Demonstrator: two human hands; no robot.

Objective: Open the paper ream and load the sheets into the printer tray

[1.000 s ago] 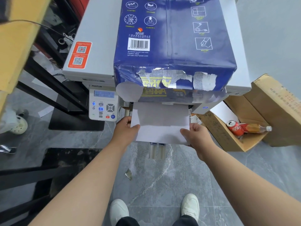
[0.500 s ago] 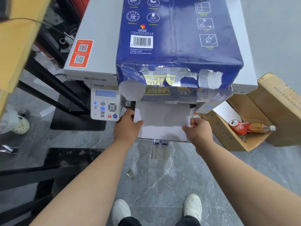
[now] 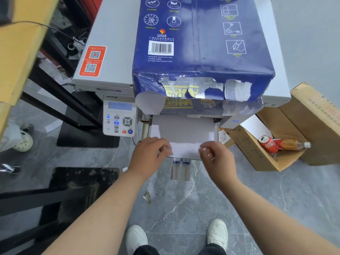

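Now the sheets [image 3: 184,137] lie deeper in the printer tray [image 3: 181,171] than a second ago, only their near edge jutting out below the torn blue paper ream [image 3: 202,52] that sits on the printer [image 3: 110,52]. Both hands have let go of the side edges they gripped earlier. The left hand [image 3: 149,155], at 9 o'clock of the stack's near edge, has loosely curled fingers touching the paper; the right hand [image 3: 217,159], at 3 o'clock, is blurred, fingers half open, holding nothing that I can tell.
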